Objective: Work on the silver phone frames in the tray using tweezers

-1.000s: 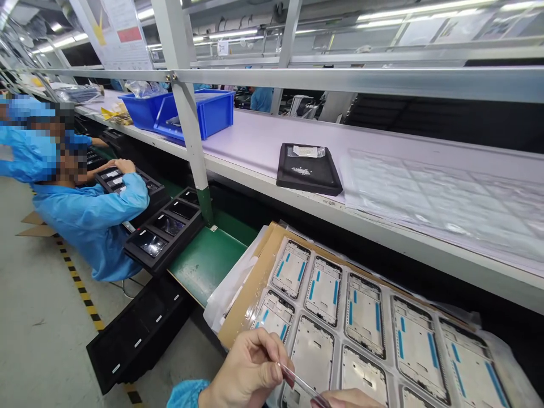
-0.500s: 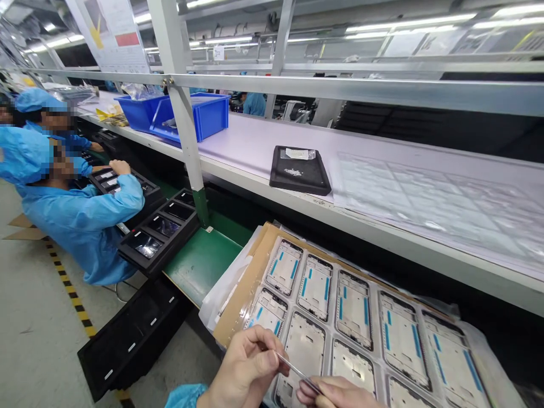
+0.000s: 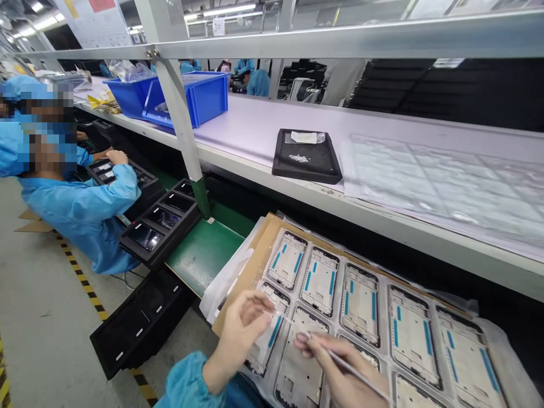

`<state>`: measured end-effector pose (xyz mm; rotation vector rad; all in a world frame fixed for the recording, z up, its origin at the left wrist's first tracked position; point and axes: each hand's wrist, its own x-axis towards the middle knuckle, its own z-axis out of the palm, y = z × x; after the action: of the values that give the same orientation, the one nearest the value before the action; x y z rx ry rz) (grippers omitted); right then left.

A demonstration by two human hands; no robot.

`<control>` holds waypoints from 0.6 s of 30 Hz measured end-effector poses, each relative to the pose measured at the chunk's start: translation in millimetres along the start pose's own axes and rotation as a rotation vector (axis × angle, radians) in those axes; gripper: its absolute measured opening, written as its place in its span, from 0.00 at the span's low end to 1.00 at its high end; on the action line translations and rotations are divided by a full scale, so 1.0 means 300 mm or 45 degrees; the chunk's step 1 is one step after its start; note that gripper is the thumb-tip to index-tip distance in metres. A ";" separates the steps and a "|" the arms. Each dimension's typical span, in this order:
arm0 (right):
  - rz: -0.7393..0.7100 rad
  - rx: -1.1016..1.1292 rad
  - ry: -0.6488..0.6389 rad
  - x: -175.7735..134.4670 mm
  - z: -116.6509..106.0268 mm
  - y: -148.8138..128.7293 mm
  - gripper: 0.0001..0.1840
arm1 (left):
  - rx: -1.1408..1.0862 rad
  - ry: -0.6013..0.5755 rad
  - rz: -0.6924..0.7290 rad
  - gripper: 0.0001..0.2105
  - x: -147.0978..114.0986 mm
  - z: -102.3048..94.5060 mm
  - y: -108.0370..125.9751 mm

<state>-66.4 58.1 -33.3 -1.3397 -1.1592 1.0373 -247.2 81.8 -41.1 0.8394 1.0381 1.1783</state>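
Observation:
My right hand [image 3: 340, 360] grips a slim silver tool, tweezers-like [image 3: 359, 374], its shaft running back toward the lower right. That hand is above a phone frame [image 3: 304, 368] without blue strips in the near row of a clear plastic tray [image 3: 293, 297]. My left hand [image 3: 240, 334] hovers over the neighbouring phone frame [image 3: 267, 345], which carries a blue strip. Its fingers are curled, with the thumb apart from them, and I see nothing held. Several more frames with blue strips, such as a phone frame [image 3: 319, 280], fill the far row.
On the white shelf [image 3: 246, 136] stand a black foam tray [image 3: 308, 156] with tiny white pieces, blue bins [image 3: 208, 102] and clear plastic trays [image 3: 446, 175]. Black trays [image 3: 161, 221] lie along the green line [image 3: 208, 249]. A co-worker in blue [image 3: 80, 198] sits left. A metal post [image 3: 182, 124] rises ahead.
My hands have moved apart; the left has let go of the tool's end and moved up and left. The right now holds the tool alone. The view has tilted slightly down.

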 end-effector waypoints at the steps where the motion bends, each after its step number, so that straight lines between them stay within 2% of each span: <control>1: 0.040 -0.019 0.006 0.036 -0.002 0.030 0.13 | 0.300 -0.003 0.140 0.15 0.029 -0.019 -0.010; 2: 0.090 0.004 -0.019 0.072 0.000 0.060 0.17 | 0.593 -0.044 0.261 0.17 0.058 -0.037 -0.021; 4: 0.144 0.046 -0.025 0.138 0.011 0.118 0.23 | 1.058 -0.215 0.405 0.22 0.108 -0.069 -0.045; 6: 0.153 0.048 -0.087 0.183 0.023 0.169 0.24 | 1.319 -0.364 0.455 0.25 0.138 -0.089 -0.069; 10: 0.105 0.008 -0.236 0.207 0.027 0.244 0.20 | 1.513 -0.389 0.509 0.24 0.143 -0.099 -0.096; 18: -0.073 -0.138 -0.178 0.190 0.038 0.301 0.19 | 1.743 -0.402 0.642 0.21 0.137 -0.096 -0.099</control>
<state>-60.2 116.6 -123.4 -1.3263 -1.3670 1.0524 -262.8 115.9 -85.9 2.3689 1.3515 0.5285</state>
